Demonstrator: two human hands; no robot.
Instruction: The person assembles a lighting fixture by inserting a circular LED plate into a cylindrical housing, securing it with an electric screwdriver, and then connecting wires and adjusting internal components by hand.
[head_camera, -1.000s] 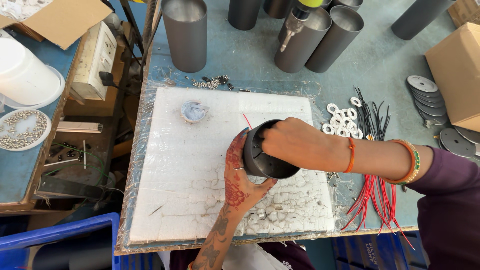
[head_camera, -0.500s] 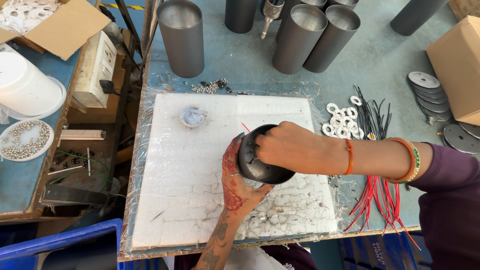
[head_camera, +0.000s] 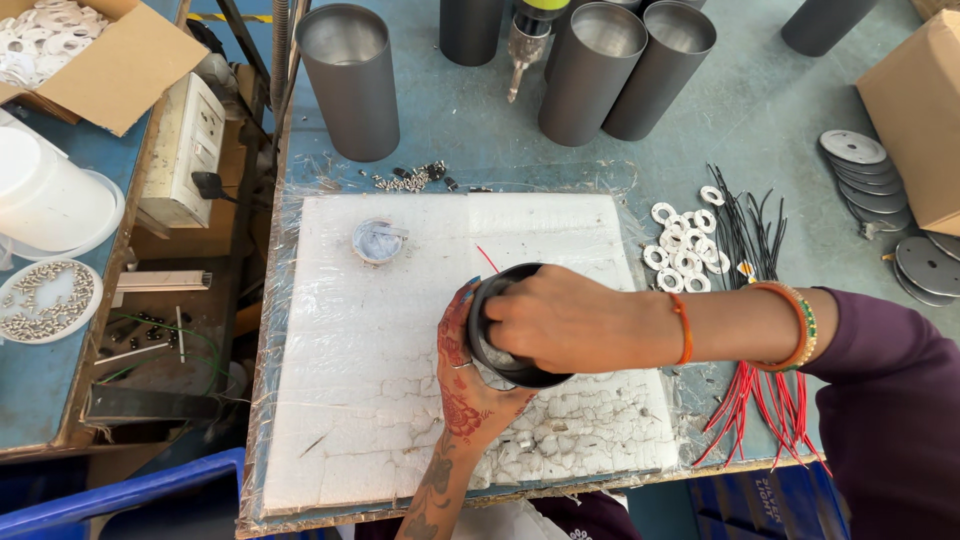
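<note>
A dark grey metal cylinder (head_camera: 492, 300) stands upright on a white foam board (head_camera: 400, 350) wrapped in clear film. My left hand (head_camera: 462, 385), patterned with henna, cups the cylinder's near left side from below. My right hand (head_camera: 565, 320) reaches in from the right and lies over the cylinder's open top, fingers dipping inside. A thin red wire (head_camera: 487, 259) pokes out behind the cylinder. A small round cup of pale paste (head_camera: 377, 240) sits on the board to the upper left.
Several tall grey metal tubes (head_camera: 350, 80) stand at the back of the table. White washers (head_camera: 680, 245), black and red wires (head_camera: 745, 240), grey metal discs (head_camera: 870, 180) and a cardboard box (head_camera: 920, 110) lie right. Small screws (head_camera: 410, 180) lie behind the board. A switch box (head_camera: 185, 150) sits left.
My hands and the cylinder stay in the same spot on the board; my right hand has settled slightly lower over the cylinder's mouth.
</note>
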